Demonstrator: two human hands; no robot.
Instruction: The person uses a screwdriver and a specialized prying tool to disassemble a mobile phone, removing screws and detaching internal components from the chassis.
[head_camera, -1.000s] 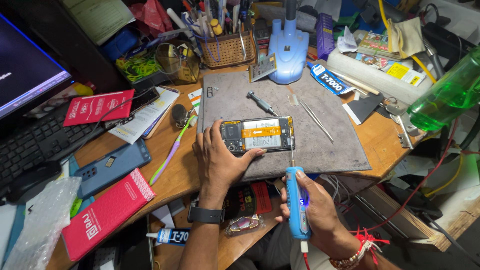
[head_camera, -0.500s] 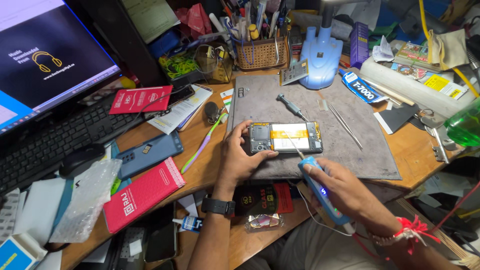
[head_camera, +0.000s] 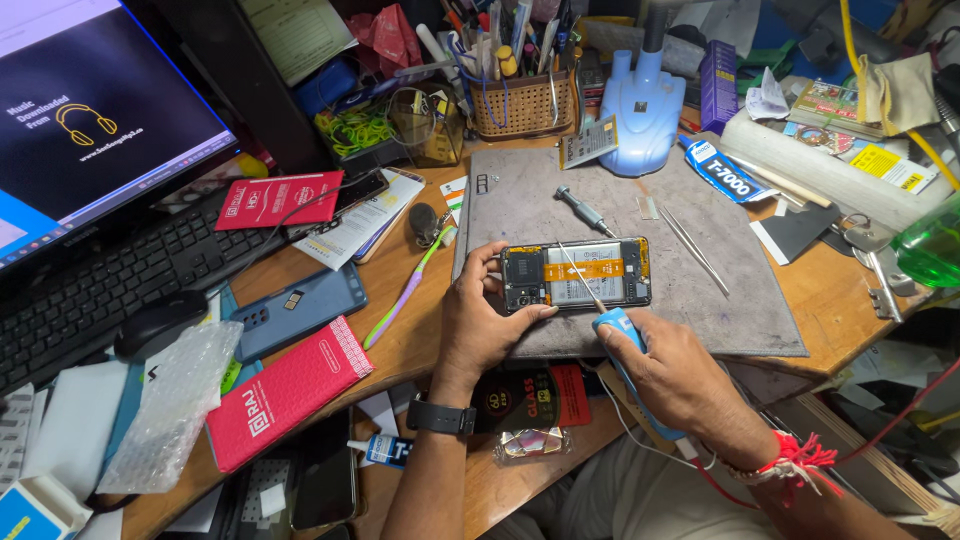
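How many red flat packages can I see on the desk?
2. One red package lies by the keyboard, under a cable. The other red package lies nearer the front edge, left of the left hand. More may hide under clutter.

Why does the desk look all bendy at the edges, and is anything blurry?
Head view: the wide lens curves the monitor and desk edges; the opened phone under the left hand is sharp and evenly lit; the green bottle at the right edge looks soft.

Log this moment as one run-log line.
left hand: steadies opened phone | right hand: blue electric screwdriver, tip on phone | surface: grey mat
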